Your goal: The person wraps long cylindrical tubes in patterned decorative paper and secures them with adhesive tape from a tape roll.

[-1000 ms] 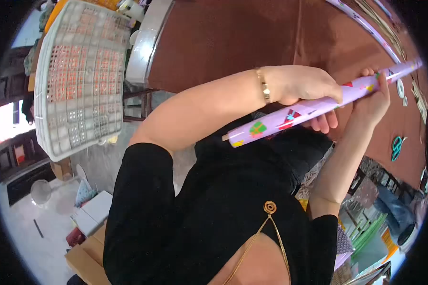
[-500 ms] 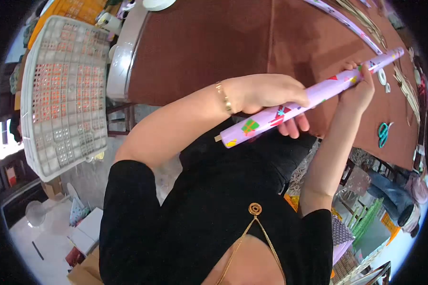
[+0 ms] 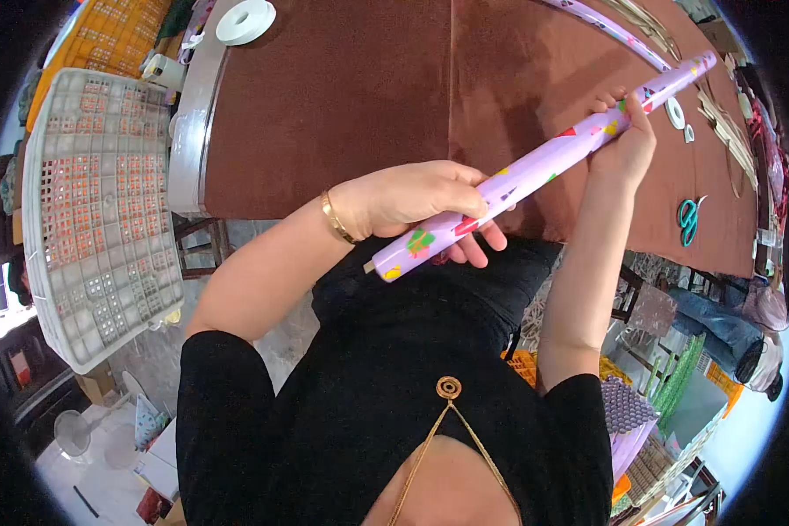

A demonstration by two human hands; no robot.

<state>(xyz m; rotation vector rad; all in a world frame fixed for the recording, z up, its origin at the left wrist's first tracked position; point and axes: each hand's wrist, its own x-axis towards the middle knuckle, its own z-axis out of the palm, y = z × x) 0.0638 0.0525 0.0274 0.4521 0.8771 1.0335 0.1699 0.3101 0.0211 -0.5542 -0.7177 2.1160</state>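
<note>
A long roll of lilac wrapping paper (image 3: 530, 168), printed with colourful gift boxes, slants from lower left to upper right in front of my body. Near its lower end, my left hand (image 3: 430, 197) is closed on it, the thumb above and the other fingertips showing below. My right hand (image 3: 627, 140) wraps round the upper part, fingertips curling over the far side. A bit of core or stick pokes out of the low end. Beneath the roll lies the brown-covered table (image 3: 342, 105).
On the table lie teal scissors (image 3: 689, 221), a white ribbon spool (image 3: 245, 22), a small white ring (image 3: 674, 113), pale strips (image 3: 726, 136) and another lilac patterned length (image 3: 609, 26). A white plastic crate (image 3: 105, 202) stands left. At far right there is another person's jeans leg (image 3: 714, 326).
Both hands and the roll have shifted left in view, with the roll still held. The view itself has moved too, bringing the white spool more fully into sight.
</note>
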